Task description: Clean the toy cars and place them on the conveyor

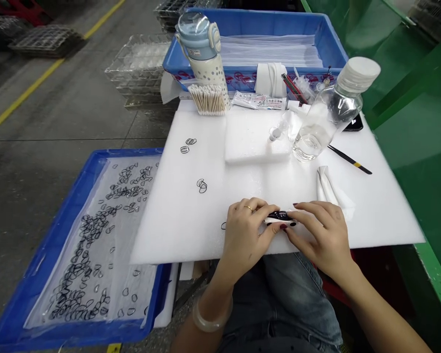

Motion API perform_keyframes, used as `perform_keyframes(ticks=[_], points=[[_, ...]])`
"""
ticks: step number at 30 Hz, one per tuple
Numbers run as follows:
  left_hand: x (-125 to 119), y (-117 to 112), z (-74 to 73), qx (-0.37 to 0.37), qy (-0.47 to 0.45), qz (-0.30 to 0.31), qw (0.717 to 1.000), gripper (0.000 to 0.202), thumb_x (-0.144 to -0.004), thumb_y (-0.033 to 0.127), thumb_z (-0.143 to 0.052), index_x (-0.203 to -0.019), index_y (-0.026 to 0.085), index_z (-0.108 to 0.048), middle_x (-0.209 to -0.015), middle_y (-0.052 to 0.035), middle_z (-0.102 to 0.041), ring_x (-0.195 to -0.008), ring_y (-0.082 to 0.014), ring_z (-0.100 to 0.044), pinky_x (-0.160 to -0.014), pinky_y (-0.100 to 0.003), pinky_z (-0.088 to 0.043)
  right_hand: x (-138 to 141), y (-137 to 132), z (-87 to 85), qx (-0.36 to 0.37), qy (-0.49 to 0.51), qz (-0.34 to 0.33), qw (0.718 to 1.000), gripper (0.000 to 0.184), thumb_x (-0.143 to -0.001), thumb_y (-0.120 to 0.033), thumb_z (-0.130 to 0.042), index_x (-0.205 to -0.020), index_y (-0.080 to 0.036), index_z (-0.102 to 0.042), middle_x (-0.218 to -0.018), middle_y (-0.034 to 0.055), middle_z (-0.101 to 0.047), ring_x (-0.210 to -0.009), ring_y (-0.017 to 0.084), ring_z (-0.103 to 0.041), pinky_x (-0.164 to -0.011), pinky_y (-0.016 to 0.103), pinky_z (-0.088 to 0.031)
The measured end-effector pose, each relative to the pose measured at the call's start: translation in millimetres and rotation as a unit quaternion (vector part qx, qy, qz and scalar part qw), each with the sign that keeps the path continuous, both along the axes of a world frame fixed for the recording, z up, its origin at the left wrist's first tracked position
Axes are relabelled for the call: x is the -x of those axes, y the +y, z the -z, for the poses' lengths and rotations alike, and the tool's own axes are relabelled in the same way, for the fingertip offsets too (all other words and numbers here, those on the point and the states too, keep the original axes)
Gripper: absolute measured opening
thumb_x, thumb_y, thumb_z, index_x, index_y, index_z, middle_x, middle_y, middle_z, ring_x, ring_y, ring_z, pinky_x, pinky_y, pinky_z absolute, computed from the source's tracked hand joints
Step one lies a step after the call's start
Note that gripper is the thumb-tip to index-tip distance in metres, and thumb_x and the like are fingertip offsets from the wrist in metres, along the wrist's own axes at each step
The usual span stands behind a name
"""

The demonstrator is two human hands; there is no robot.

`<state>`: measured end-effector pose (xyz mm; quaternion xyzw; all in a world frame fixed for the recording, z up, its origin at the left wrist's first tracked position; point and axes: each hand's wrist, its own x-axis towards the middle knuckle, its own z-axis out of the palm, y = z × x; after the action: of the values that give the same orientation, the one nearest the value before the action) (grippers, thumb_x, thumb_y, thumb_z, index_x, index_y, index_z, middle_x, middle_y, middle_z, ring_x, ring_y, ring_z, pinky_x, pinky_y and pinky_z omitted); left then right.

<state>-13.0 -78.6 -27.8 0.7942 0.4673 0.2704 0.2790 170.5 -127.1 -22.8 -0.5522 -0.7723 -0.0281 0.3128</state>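
Observation:
Close to the front edge of the white foam board [176, 215], both my hands grip a small black-and-white part [280, 218] from its two ends. My left hand [248, 235] pinches its left end between thumb and fingers. On the other end, my right hand [323, 235] closes with thumb and fingertips. The exact kind of part cannot be made out, since fingertips cover much of it. A thin black ring [223, 226] shows partly beside my left hand. Further left lie a few more black rings [202, 186]. A folded white cloth [330, 191] rests beyond my right hand.
A clear bottle [314, 122] stands at the right near black tweezers [349, 159]. Behind are a foam block [255, 139], cotton swabs [208, 100], a blue-lidded flask [206, 54] and a blue bin [338, 49]. Lower left, a blue tray [33, 274] holds many black rings.

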Motion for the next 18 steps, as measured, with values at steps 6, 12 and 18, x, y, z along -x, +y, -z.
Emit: perform_keyframes(ticks=[6,12,18], points=[[-0.6,0.3,0.5,-0.009,-0.012,0.006,1.0,0.018,-0.087,0.032,-0.073,-0.104,0.024,-0.071,-0.097,-0.0014,-0.068,-0.095,-0.0225,-0.061,-0.09,-0.044,-0.04,1.0,-5.0,3.6,-0.037,-0.019,0.011,0.999,0.028,-0.086,-0.014,-0.072,-0.112,-0.02,-0.064,-0.104,0.0101,-0.07,-0.092,0.027,-0.06,-0.079,0.042,-0.049],[1.0,-1.6,3.9,-0.036,-0.095,0.025,0.995,0.034,-0.086,0.047,-0.071,-0.108,0.021,-0.068,-0.098,-0.0038,-0.066,-0.094,-0.0216,-0.06,-0.087,-0.04,-0.047,1.9,-4.5,-5.2,0.062,-0.016,-0.043,0.997,0.033,-0.094,-0.015,-0.06,-0.127,-0.016,-0.057,-0.119,0.0124,-0.066,-0.107,0.027,-0.059,-0.089,0.045,-0.05],[2.5,-4.1,4.0,-0.065,-0.195,0.021,0.978,0.045,-0.09,0.058,-0.059,-0.107,0.018,-0.068,-0.094,-0.0063,-0.067,-0.09,-0.0205,-0.06,-0.079,-0.036,-0.053,-5.1,-1.1,0.1,0.093,0.019,-0.082,0.992,0.064,-0.097,-0.012,-0.048,-0.157,-0.019,-0.026,-0.115,0.0103,-0.067,-0.106,0.027,-0.059,-0.085,0.044,-0.054]])
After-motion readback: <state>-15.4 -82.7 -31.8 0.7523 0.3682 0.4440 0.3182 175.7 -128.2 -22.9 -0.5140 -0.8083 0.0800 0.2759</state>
